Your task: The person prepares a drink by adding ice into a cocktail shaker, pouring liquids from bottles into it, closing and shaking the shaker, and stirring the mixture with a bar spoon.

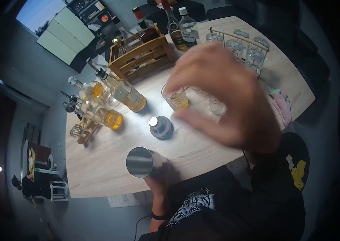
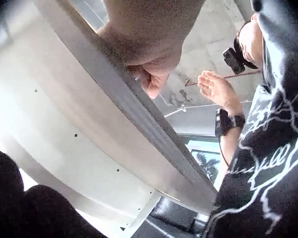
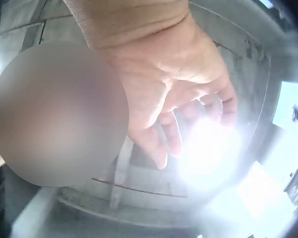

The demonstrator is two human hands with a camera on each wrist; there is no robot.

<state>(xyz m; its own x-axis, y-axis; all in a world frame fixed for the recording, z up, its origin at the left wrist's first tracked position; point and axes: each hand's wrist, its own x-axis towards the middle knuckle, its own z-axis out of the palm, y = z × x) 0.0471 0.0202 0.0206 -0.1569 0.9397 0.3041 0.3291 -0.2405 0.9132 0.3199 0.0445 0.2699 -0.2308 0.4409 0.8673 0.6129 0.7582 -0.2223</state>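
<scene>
The left hand [image 1: 160,176] curls its fingers round a metal shaker tin [image 1: 141,162] at the near edge of the wooden table [image 1: 97,168] — the tin stands upright with its open mouth facing up, and the left wrist view shows only a thumb tip [image 2: 154,84] hooked over the table's rim from below. The right hand [image 1: 222,94] is raised in the air above the table, blurred, fingers loosely spread and slightly bent, holding nothing; the right wrist view shows its open palm [image 3: 164,94] with the fingers apart against a bright ceiling light. Taking the shaker tin as the mark: just beyond it stands a small dark bottle with a silver cap [image 1: 160,127], and beyond that a short glass of amber liquid [image 1: 175,97], right under the raised fingertips. Farther from the tin, to the left, lie several bottles with pourers [image 1: 109,104] holding amber drink. At the far side of the table from the tin sit a wooden crate [image 1: 144,54] with bottles in it and a rack of empty glasses [image 1: 242,46] — well apart from both hands.
</scene>
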